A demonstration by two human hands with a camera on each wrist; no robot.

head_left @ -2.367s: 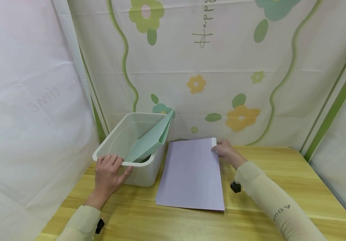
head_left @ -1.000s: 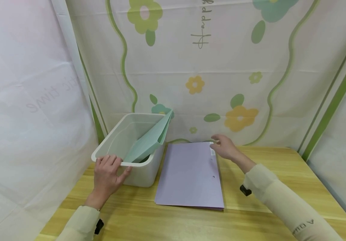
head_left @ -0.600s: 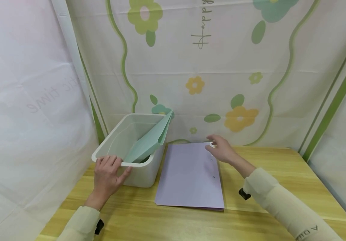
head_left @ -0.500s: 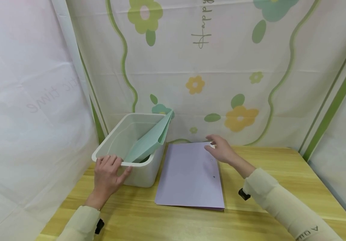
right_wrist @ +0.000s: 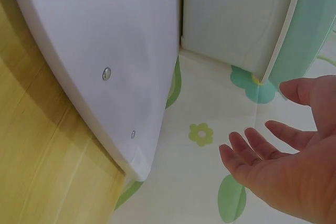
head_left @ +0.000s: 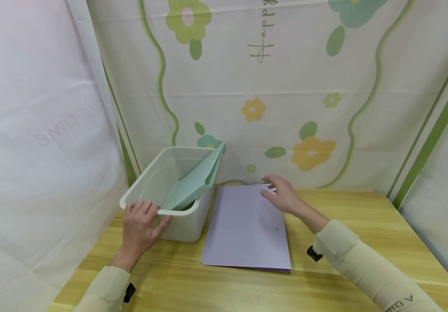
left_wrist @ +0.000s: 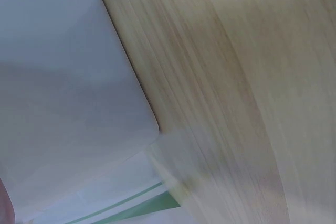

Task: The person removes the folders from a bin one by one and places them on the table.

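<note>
Partly, hands (head_left: 140,227) (head_left: 283,197) obscure the white bin (head_left: 185,227) and purple folder (head_left: 245,229) from above

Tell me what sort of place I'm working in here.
Probably a small curtained-off booth, perhaps indoors: a flower-printed cloth hangs behind the wood-grain table, and pale sheets close in both sides. The white bin and purple folder hint at a desk-type workspace.
</note>
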